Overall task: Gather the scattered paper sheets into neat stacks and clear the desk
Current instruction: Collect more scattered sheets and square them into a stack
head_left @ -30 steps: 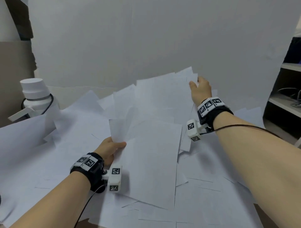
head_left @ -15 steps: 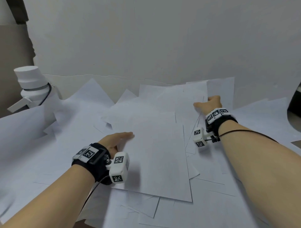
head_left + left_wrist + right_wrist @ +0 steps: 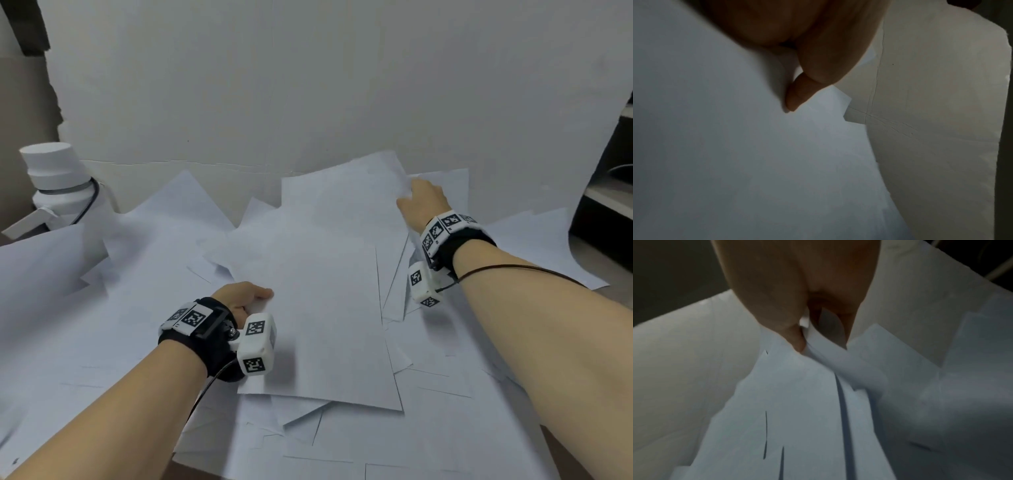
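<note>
White paper sheets (image 3: 102,325) lie scattered all over the desk. A loose pile of sheets (image 3: 325,308) lies on top in the middle, between my hands. My left hand (image 3: 246,298) holds the pile's left edge, with the thumb (image 3: 795,97) pressed on the top sheet and the fingers hidden beneath. My right hand (image 3: 421,202) is at the pile's far right corner. There its thumb and fingers (image 3: 797,337) pinch several curled sheet corners (image 3: 818,344).
A white lidded bottle (image 3: 58,185) with a dark cord stands at the far left, partly behind paper. A white backdrop board (image 3: 308,85) rises right behind the sheets. Dark shelves (image 3: 613,192) stand at the right. Bare brown desk (image 3: 582,459) shows at the bottom right.
A second ago my left hand held a sheet lifted off the pile; that sheet now lies flat under its thumb. My right hand keeps hold of the far corners, which now fan out.
</note>
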Demonstrator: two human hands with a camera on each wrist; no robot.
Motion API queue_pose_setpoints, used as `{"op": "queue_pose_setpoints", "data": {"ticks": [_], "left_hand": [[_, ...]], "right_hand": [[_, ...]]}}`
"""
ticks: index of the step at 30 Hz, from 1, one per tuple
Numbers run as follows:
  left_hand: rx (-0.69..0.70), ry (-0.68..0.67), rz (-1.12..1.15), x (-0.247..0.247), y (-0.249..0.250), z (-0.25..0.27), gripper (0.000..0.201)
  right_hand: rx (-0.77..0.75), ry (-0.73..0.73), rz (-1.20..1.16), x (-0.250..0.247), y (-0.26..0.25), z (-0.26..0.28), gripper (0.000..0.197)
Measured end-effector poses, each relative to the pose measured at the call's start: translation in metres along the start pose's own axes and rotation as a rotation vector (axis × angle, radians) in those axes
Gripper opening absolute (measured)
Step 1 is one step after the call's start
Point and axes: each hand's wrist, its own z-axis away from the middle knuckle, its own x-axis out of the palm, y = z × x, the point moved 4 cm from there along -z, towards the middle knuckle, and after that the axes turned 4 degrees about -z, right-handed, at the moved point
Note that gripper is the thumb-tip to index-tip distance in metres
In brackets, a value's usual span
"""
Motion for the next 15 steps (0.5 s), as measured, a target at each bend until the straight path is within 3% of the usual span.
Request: {"op": "queue_pose_setpoints", "data": {"ticks": [2, 5, 7, 11, 15], "left_hand": [[-0.016, -0.044, 0.014, 0.001, -0.006, 0.004, 0.014], [-0.024, -0.004, 0.070, 0.002, -0.011, 0.014, 0.017], [-0.015, 0.003, 0.137, 0.006, -0.011, 0.019, 0.044], [0.021, 0.002, 0.194, 0.017, -0.008, 0.044, 0.061], [0.028, 0.018, 0.282, 0.027, -0.010, 0.046, 0.059]], "right_hand": [[-0.045, 0.145, 0.042, -0.027, -0.014, 0.006, 0.020], [-0.119, 0.338, -0.023, -0.067, -0.033, 0.016, 0.017], [-0.147, 0.419, -0.112, -0.090, -0.042, 0.020, 0.017], [-0.165, 0.544, -0.428, -0.126, -0.058, 0.032, 0.025], [-0.070, 0.619, -0.729, -0.147, -0.061, 0.045, 0.025]]}}
